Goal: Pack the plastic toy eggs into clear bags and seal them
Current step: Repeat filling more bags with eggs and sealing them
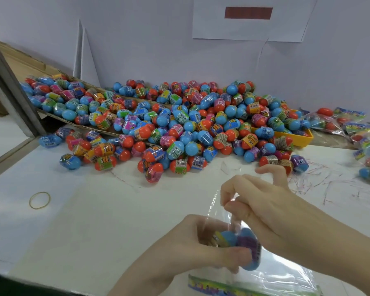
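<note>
Legible only: "6+" age marks in white on the shrink bands of several toy eggs (179, 127), clearest on a purple-banded egg (300, 163) at the right front edge of the heap and on a blue egg (264, 131) near the yellow tray (303, 136). Barcodes on other bands, digits too small to read. Wall sheet (250, 18) with a red block, its heading cut off. Bag header strip (212, 288) print blurred.
</note>
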`<state>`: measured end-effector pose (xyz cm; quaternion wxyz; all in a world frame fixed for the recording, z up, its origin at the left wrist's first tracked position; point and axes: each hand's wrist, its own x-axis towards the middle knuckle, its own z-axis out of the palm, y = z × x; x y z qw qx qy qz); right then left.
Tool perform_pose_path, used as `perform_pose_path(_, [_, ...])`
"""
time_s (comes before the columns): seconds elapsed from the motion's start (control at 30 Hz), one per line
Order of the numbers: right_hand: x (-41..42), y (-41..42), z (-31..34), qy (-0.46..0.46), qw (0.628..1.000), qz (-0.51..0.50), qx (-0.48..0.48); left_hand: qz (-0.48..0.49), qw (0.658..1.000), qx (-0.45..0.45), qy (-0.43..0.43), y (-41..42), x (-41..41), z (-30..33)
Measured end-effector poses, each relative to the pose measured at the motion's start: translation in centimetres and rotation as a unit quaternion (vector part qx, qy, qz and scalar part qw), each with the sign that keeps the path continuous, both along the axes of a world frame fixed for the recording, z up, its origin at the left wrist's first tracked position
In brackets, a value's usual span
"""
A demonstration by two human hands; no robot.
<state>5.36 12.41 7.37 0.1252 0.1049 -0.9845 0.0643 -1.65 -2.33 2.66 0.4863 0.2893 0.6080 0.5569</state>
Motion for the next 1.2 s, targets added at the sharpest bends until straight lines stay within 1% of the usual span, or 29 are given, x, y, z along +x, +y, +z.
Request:
perform_pose_path(0.07, [0.1, 0.1, -0.2, -0.034, 0.999, 0.029, -0.016, -0.002, 1.0, 0.0, -0.007, 0.1, 0.1, -0.1])
perform_pose_path(0.1, [-0.1, 0.0, 0.1, -0.063, 0.996, 0.047, -0.045, 0.009, 1.0, -0.001, -0.007, 0.1, 0.1, -0.1])
perform_pose_path(0.13, [-0.2, 0.1, 0.2, -0.094, 0.99, 0.061, -0.089, 0.027, 1.0, -0.002, -0.006, 0.1, 0.1, -0.3])
perform_pose_path(0.17, [-0.5, 0.4, 0.3, -0.086, 0.981, 0.078, -0.154, 0.048, 0.999, -0.003, -0.006, 0.1, 0.0, -0.4])
perform_pose_path(0.2, [-0.9, 0.9, 0.3, -0.038, 0.966, 0.091, -0.241, 0.07, 0.998, -0.005, -0.007, 0.1, -0.1, -0.5])
perform_pose_path(0.23, [-1.6, 1.8, 0.2, 0.023, 0.936, 0.074, -0.343, 0.087, 0.996, -0.01, -0.007, 0.1, -0.2, -0.6])
perform_pose_path(0.27, [-2.7, 3.0, -0.1, 0.09, 0.901, 0.017, -0.423, 0.103, 0.995, -0.016, -0.006, 0.0, -0.3, -0.6])
perform_pose_path(0.3, [-4.0, 4.6, -0.5, 0.144, 0.876, -0.063, -0.456, 0.117, 0.993, -0.021, -0.004, 0.0, -0.4, -0.7])
perform_pose_path(0.33, [-5.4, 6.2, -1.2, 0.179, 0.871, -0.153, -0.432, 0.129, 0.991, -0.023, -0.004, -0.1, -0.5, -0.7])
perform_pose_path(0.37, [-6.7, 7.8, -1.9, 0.18, 0.875, -0.238, -0.38, 0.137, 0.99, -0.022, -0.006, -0.1, -0.5, -0.7])
perform_pose_path(0.4, [-7.9, 9.2, -2.8, 0.156, 0.888, -0.301, -0.312, 0.14, 0.99, -0.02, -0.008, -0.1, -0.5, -0.7])
perform_pose_path(0.43, [-8.7, 10.4, -3.7, 0.113, 0.906, -0.335, -0.233, 0.143, 0.99, -0.019, -0.008, -0.1, -0.6, -0.8])
perform_pose_path(0.5, [-9.8, 11.9, -5.3, 0.033, 0.935, -0.34, -0.098, 0.156, 0.988, -0.013, -0.01, -0.1, -0.7, -1.1])
perform_pose_path(0.53, [-10.2, 12.2, -5.7, 0.02, 0.941, -0.33, -0.064, 0.164, 0.986, -0.006, -0.016, -0.2, -0.7, -1.2])
perform_pose_path(0.6, [-10.4, 12.2, -6.1, 0.031, 0.948, -0.315, -0.025, 0.171, 0.985, 0.008, -0.022, -0.3, -0.8, -1.4])
perform_pose_path(0.67, [-10.3, 11.8, -5.9, 0.081, 0.948, -0.307, 0.009, 0.167, 0.985, 0.022, -0.024, -0.5, -0.9, -1.4])
perform_pose_path(0.7, [-10.1, 11.5, -5.7, 0.113, 0.947, -0.301, -0.007, 0.164, 0.986, 0.028, -0.027, -0.5, -1.0, -1.3])
perform_pose_path(0.73, [-9.7, 11.0, -5.2, 0.141, 0.944, -0.292, -0.066, 0.164, 0.985, 0.033, -0.031, -0.6, -1.0, -1.2])
perform_pose_path(0.77, [-9.3, 10.2, -4.3, 0.161, 0.932, -0.283, -0.163, 0.164, 0.985, 0.036, -0.033, -0.6, -1.0, -1.0])
perform_pose_path(0.8, [-8.8, 9.5, -3.4, 0.167, 0.909, -0.27, -0.271, 0.165, 0.985, 0.035, -0.029, -0.5, -1.0, -0.9])
perform_pose_path(0.83, [-8.3, 8.6, -2.4, 0.158, 0.883, -0.257, -0.36, 0.166, 0.985, 0.034, -0.021, -0.4, -0.9, -0.8])
perform_pose_path(0.87, [-7.7, 7.6, -1.3, 0.15, 0.862, -0.242, -0.419, 0.169, 0.985, 0.032, -0.012, -0.3, -0.8, -0.7])
perform_pose_path(0.93, [-6.3, 5.8, 0.9, 0.129, 0.833, -0.183, -0.506, 0.178, 0.984, 0.026, 0.01, -0.1, -0.5, -0.5])
perform_pose_path(1.0, [-4.7, 3.7, 3.1, 0.107, 0.805, -0.095, -0.576, 0.181, 0.983, 0.022, 0.032, 0.2, -0.1, -0.2])
perform_pose_path(1.03, [-3.9, 2.8, 3.9, 0.092, 0.8, -0.058, -0.59, 0.182, 0.982, 0.021, 0.041, 0.3, 0.0, -0.1])
perform_pose_path(1.07, [-3.2, 1.9, 4.6, 0.076, 0.807, -0.033, -0.584, 0.184, 0.982, 0.022, 0.048, 0.4, 0.2, -0.1])
perform_pose_path(1.13, [-2.2, 0.5, 5.2, 0.06, 0.845, 0.003, -0.532, 0.191, 0.98, 0.029, 0.055, 0.6, 0.4, 0.1])
perform_pose_path(1.2, [-1.7, -0.4, 5.6, 0.062, 0.893, 0.008, -0.446, 0.194, 0.979, 0.034, 0.056, 0.6, 0.5, 0.2])
